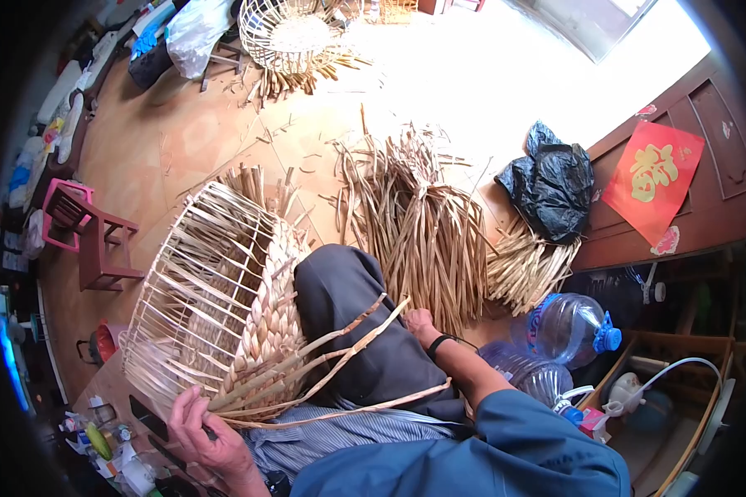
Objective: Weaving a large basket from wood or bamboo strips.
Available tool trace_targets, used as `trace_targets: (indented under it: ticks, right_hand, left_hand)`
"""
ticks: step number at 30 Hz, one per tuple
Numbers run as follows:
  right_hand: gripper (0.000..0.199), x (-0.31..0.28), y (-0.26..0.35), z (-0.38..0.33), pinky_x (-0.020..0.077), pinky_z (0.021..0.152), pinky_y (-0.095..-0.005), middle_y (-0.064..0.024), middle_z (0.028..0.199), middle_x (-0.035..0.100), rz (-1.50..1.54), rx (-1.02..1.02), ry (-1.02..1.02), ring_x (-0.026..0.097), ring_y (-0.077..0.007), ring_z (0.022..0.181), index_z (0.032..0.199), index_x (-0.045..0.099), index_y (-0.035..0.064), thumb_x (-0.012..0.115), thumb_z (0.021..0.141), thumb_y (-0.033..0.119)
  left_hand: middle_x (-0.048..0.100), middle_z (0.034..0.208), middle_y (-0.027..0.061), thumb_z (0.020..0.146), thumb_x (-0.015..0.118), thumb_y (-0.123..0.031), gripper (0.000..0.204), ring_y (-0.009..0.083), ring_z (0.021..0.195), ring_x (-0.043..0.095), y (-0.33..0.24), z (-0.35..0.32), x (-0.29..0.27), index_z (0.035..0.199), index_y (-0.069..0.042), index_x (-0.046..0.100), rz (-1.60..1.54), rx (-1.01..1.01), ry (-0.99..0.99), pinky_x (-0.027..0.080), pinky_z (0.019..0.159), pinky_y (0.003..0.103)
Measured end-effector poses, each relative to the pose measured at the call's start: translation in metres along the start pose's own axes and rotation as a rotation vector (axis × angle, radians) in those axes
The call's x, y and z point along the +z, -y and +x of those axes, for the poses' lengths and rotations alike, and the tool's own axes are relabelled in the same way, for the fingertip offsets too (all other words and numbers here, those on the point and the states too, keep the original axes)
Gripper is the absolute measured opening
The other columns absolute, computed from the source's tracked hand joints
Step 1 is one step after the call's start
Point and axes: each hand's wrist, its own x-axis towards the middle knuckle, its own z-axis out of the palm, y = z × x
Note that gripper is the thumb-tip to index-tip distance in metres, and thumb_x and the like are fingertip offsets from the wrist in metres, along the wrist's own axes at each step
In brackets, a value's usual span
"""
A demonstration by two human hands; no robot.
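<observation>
Four things could go wrong from here, judged from how the work lies now.

1. Left hand (197, 427), near left, has its grip pressed together, pinching a fan of loose straw strands (323, 364) at their ends. If that pinch slackens, the strands could spring out and the woven braid loosen.
2. Half-woven basket frame (215, 306) lies tilted across the person's lap, against the dark trouser knee (348, 306). It looks unsteady; a hard tug might roll it off to the left.
3. Right hand (419, 321) reaches toward the straw bundle (423, 232) on the floor; whether its grip is spread or pressed together, I cannot tell. A careless pull there may drag out several strands tangled together.
4. Clear water bottles (568, 327) lie just beside the right forearm, near right; a backward elbow could knock them.
</observation>
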Motion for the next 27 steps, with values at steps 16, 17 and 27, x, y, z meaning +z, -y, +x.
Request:
trace_targets:
  ticks: [16, 17, 27]
  right_hand:
    - [0.061, -0.004, -0.075, -0.081, 0.0551, 0.069, -0.045, -0.0178, 0.109, 0.061, 0.697, 0.116, -0.997, 0.065, -0.0348, 0.076, 0.133, 0.049, 0.0089, 0.073, 0.078, -0.001]
    - [0.061, -0.01, -0.072, -0.092, 0.0553, 0.072, -0.0382, -0.0146, 0.111, 0.061, 1.213, 0.265, -0.838, 0.066, -0.0278, 0.083, 0.134, 0.048, 0.0081, 0.074, 0.081, -0.003]
    - [0.034, -0.023, -0.073, -0.115, 0.041, 0.051, -0.0331, -0.0098, 0.101, 0.064, 2.597, 0.251, -0.142, 0.057, -0.0185, 0.074, 0.125, 0.054, 0.0155, 0.059, 0.104, 0.042]
  left_hand:
    - [0.063, 0.116, 0.0176, 0.096, 0.051, 0.01, 0.018, 0.0329, 0.106, 0.065, 0.006, -0.011, -0.005, 0.108, 0.001, 0.062, -0.038, -0.044, -0.042, 0.056, 0.093, 0.044]
    - [0.063, 0.116, 0.0176, 0.096, 0.051, 0.01, 0.018, 0.0329, 0.106, 0.065, 0.006, -0.011, -0.005, 0.108, 0.001, 0.062, -0.033, -0.04, -0.062, 0.056, 0.093, 0.044]
    - [0.063, 0.113, 0.0178, 0.095, 0.047, 0.013, 0.018, 0.0314, 0.105, 0.067, 0.014, -0.019, -0.009, 0.099, 0.004, 0.062, -0.016, -0.05, -0.097, 0.061, 0.09, 0.039]
